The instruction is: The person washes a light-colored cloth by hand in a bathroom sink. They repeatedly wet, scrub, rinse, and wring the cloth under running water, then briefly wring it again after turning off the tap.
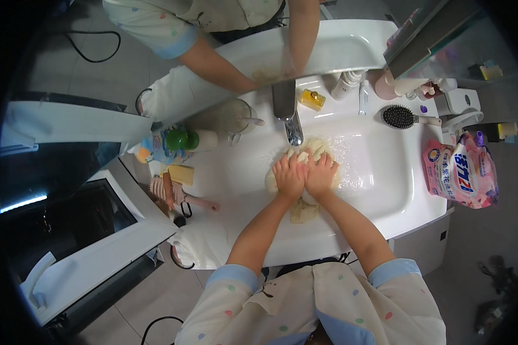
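Observation:
A wet, cream-coloured cloth (315, 146) lies bunched in the white sink basin (371, 172) under the chrome faucet (294, 129). My left hand (290, 177) and my right hand (320, 176) press on it side by side, thumbs touching, fingers towards the faucet. Part of the cloth (304, 212) hangs down between my wrists on the near side. Water and some bubbles show to the right of my right hand. How firmly the fingers grip the cloth is hidden.
Right of the basin lie a black-bristled hairbrush (398, 117) and a pink detergent pouch (462, 170). A yellow bottle (312, 100) stands behind. On the left are a glass cup (235, 115), a green-capped bottle (205, 140), a pink hairbrush (200, 202) and a white towel (198, 248). A mirror spans the back.

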Action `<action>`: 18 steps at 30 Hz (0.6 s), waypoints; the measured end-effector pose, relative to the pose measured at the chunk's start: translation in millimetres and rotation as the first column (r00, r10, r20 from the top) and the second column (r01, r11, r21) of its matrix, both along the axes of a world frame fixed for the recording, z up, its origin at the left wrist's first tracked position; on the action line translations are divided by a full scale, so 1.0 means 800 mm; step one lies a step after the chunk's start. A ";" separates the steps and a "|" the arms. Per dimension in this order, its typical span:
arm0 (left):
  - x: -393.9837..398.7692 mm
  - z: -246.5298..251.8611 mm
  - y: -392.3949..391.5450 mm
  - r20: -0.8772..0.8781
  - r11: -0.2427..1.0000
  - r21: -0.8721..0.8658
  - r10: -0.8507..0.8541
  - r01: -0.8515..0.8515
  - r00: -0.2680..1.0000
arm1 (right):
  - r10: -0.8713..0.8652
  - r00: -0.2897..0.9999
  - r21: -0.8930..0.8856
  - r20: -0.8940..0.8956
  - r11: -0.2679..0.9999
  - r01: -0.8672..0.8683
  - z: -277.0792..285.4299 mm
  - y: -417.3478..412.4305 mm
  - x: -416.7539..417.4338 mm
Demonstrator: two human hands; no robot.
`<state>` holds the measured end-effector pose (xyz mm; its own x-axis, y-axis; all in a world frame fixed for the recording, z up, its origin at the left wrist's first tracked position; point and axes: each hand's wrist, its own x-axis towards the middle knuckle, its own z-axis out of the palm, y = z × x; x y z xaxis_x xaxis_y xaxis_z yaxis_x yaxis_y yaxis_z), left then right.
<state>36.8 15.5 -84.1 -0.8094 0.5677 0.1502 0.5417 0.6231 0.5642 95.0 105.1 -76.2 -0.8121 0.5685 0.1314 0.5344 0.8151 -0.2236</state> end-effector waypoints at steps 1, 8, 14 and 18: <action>-0.013 -0.003 0.004 -0.022 0.997 -0.072 -0.022 0.020 1.000 | 0.001 0.998 -0.088 0.068 0.996 0.005 0.005 0.006 -0.010; -0.072 -0.018 0.037 0.095 0.930 -0.362 0.105 -0.064 0.990 | 0.191 0.907 -0.288 0.375 0.954 -0.081 0.026 0.043 -0.072; -0.073 0.033 0.025 0.548 0.867 0.184 0.301 -0.464 0.780 | -0.026 0.992 -0.422 -0.121 0.906 -0.028 0.032 0.044 -0.041; -0.068 0.033 -0.037 0.475 0.951 0.279 -0.017 -0.133 0.880 | -0.245 0.938 -0.784 -0.244 0.619 -0.042 0.079 0.037 0.003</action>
